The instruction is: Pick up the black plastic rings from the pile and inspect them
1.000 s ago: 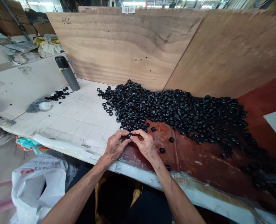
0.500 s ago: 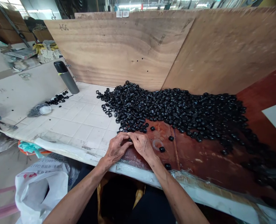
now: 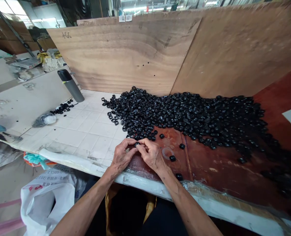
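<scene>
Between the fingertips of both hands is a small black ring-like piece, mostly covered by the fingers. My left hand pinches it from the left, thumb and index finger closed. From the other side my right hand grips it, its fingers curled. Both hands are over the table's front part, just before a large pile of shiny black ring-shaped pieces. A few single black pieces, one of them a squarish piece, lie on the red-brown surface to the right of my right hand.
Wooden boards wall off the table's back. On the white tiled surface at left stand a grey bottle, a small black cluster and a clear plastic bag. A white sack hangs below the front edge.
The fingers of my right hand have curled and shifted, so the black piece between the fingertips now shows. The view has tilted slightly; the pile looks the same.
</scene>
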Demonstrator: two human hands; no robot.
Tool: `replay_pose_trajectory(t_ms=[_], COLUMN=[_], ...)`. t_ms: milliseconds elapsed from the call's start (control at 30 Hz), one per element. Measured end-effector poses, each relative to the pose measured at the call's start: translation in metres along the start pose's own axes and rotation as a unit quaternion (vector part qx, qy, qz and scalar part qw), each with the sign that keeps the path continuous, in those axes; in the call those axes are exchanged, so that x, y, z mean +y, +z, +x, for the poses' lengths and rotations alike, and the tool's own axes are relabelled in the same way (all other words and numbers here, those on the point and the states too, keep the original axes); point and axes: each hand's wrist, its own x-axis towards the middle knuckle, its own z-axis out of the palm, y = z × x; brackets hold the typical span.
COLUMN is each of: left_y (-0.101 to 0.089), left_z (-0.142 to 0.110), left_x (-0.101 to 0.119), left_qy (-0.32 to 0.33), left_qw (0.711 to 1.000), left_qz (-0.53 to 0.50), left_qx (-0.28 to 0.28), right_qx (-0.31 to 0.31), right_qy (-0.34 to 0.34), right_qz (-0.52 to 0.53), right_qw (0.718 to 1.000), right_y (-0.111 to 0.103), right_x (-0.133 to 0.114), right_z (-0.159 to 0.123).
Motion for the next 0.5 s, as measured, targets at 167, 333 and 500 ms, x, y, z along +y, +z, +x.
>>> replay_pose_trajectory(t_ms=[167, 333, 500], left_y=[0.0, -0.001, 0.001], left_z=[0.001, 0.001, 0.002], left_x=[0.001, 0.001, -0.002], left_qy=[0.003, 0.008, -0.016], left_qw=[1.0, 1.0, 1.0], left_qz=[0.007, 0.014, -0.017], left_qx=[-0.014, -0.005, 0.016], right_qx=[0.015, 0.015, -0.003], right_qy=[0.027, 0.053, 0.047], right_qz=[-0.041, 0.039, 0.077], right_qw=[0.999, 0.998, 0.996], right_y=[0.001, -0.004, -0.006], right_x=[0.008, 0.001, -0.002], right_z=[-0.002, -0.001, 0.002])
